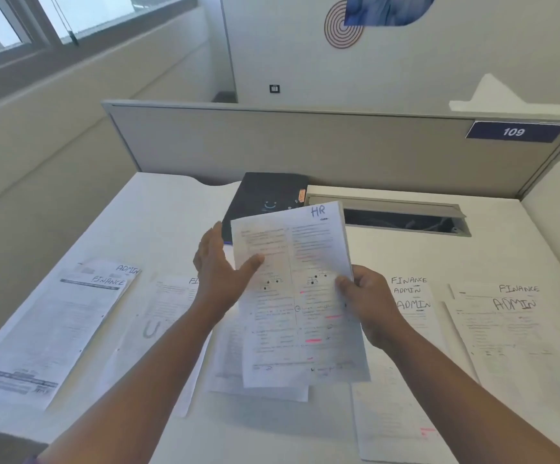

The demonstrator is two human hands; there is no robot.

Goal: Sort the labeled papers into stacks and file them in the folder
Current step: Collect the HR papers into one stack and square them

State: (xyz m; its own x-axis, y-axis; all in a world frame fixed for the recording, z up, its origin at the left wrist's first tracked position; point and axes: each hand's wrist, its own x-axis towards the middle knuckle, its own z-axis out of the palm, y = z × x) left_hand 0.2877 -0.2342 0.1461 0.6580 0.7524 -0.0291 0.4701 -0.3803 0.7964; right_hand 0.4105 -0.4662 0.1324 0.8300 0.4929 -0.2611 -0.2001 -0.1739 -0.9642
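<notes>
Right hand (369, 299) is pinching the HR sheet (300, 296) at its right edge, holding it up over the desk (178, 202), long axis running away from the person. Left hand (220, 262) is flat-fingered w/ thumb touching the sheet's left edge. Folder (265, 195) is lying just beyond the sheet's top, closed; left hand nearer it.

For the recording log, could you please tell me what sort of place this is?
Most likely an office cubicle: a grey partition panel carrying a numbered plate reading 109 backs a white desk with a cable tray slot. Papers labelled HR, ADMIN and FINANCE cover it.
</notes>
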